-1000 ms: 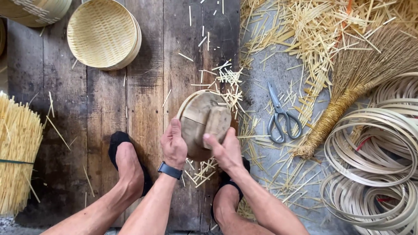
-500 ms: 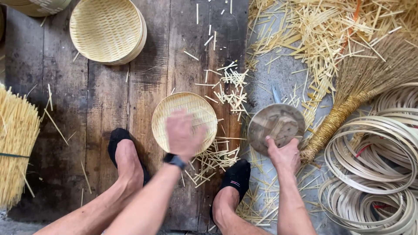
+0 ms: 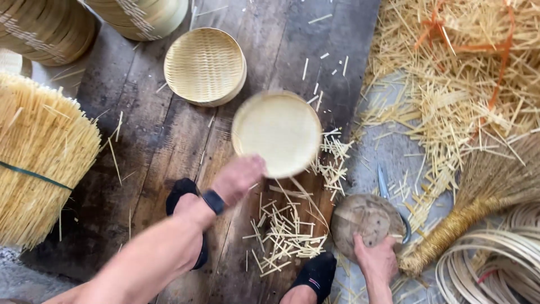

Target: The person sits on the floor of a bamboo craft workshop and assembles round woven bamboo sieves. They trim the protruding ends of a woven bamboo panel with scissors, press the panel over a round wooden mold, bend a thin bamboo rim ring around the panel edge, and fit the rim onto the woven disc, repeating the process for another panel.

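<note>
Bamboo woven tray (image 3: 277, 132), round and pale, held by the left hand (image 3: 239, 179) at its lower-left rim, up over the dark plank floor (image 3: 152, 141). Hand is motion-blurred; fingers look closed on the rim, but the exact grip cannot be told. Tray lies up and to the right of that hand, flat face toward the camera; being round, it has no long axis to speak of. Left hand is the nearer one, touching it.

Right hand (image 3: 376, 260) is below and right of the tray, well apart from it, fingers wrapped over the near edge of a round brownish wooden block (image 3: 365, 219) resting on the floor. Scissors (image 3: 388, 191) lie partly under the block's far side.

Up-left of the tray: a stack of finished woven trays (image 3: 205, 66), near but not touching. Just right of and below the tray: scattered cut bamboo slivers (image 3: 287, 231). Far right of the tray: a loose heap of straw-like strips (image 3: 461, 73), a broom (image 3: 478, 208), coiled bamboo hoops (image 3: 495, 264). Far left of it: a tied bundle of bamboo sticks (image 3: 42, 157). Two feet in black socks (image 3: 185, 191) sit below the tray. Nothing blocks the gap between tray and stack.
</note>
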